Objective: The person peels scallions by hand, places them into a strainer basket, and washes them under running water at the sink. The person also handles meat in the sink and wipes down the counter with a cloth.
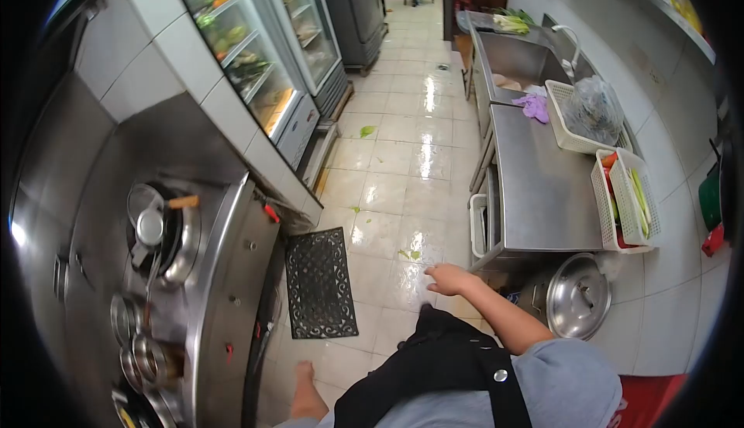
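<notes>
My right hand (445,279) hangs in front of my black apron (430,350), over the wet tiled floor (395,195). Its fingers are loosely bent and apart, and I make out nothing held in them. A pale shine just below them looks like a reflection on the tiles. My left hand (305,371) is low at my left side, beyond the near edge of the black floor mat (322,284). It looks small and foreshortened, so its fingers cannot be made out. Neither hand touches any object that I can see.
At left, a steel stove counter (205,273) carries pans and pots (155,358). Glass-door fridges (240,48) stand beyond. At right are a steel table (542,188), plastic baskets (589,122), a sink (519,60) and a large lidded pot (577,296). Leaf scraps (368,130) lie on the floor.
</notes>
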Motion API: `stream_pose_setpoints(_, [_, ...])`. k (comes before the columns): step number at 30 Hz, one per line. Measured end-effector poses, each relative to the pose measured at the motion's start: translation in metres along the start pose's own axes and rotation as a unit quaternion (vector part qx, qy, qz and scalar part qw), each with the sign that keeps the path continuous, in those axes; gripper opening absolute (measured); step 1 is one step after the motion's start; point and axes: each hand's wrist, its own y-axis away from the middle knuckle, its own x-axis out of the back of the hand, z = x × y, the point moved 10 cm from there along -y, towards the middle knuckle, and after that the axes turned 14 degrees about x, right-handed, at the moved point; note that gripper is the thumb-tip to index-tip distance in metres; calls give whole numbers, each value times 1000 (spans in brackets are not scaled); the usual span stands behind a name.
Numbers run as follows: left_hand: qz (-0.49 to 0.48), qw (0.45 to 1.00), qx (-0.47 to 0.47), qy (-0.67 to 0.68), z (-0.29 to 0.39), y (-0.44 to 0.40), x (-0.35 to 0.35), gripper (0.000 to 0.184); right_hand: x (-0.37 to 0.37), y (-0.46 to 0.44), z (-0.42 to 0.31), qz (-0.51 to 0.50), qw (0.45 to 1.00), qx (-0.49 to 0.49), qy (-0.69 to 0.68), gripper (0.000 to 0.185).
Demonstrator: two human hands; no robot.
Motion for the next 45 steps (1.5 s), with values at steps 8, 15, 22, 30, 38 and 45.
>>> stream_pose_setpoints(8, [-114, 918, -325, 198, 444, 20, 39, 35, 5, -46, 129, -148, 983, -97, -41, 50])
stream_pose_setpoints(15, [-269, 945, -183, -24, 437, 0, -70, 17, 159, -195, 176, -12, 996, -73, -48, 47])
stream_pose_setpoints(22, [-269, 938, -126, -179, 482, -18, -84, 17, 272, -308, 221, 111, 987, 64, -96, 46])
stream_pose_setpoints(30, [-215, 942, -143, -213, 712, -123, -71, 21, 344, -319, 370, 64, 975, -164, -134, 48])
stream_pose_setpoints(38, [-269, 876, -399, 30, 1256, -58, -109, 24, 364, -280, 497, 209, 889, -351, -208, 51])
stream_pose_setpoints(45, [-352, 753, -544, -113, 1429, 144, -194, 36, 447, -365, 611, 157, 917, -291, -223, 45])
